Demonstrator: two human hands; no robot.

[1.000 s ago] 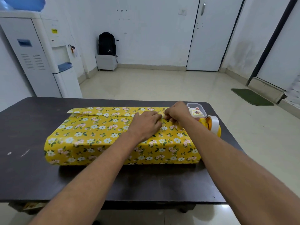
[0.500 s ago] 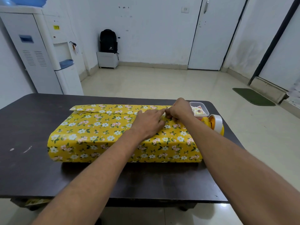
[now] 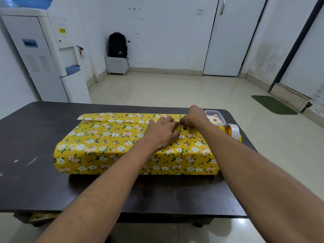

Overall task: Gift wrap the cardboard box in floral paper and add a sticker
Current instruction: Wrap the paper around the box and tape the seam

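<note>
Head view shows the cardboard box fully covered by the floral paper (image 3: 105,135), lying in the middle of the dark table (image 3: 35,137), long side toward the person. Both hands meet on the top of it, near its far right part, where the paper seam runs. The left hand (image 3: 162,131) lies palm down on the paper, fingers slightly bent, pressing it flat. The right hand (image 3: 193,117) touches the left fingertips, its fingers curled and pinching the paper at the seam. Just behind the right hand stands a small clear container (image 3: 214,117) with stickers, and beside it a yellow tape dispenser (image 3: 232,131).
</note>
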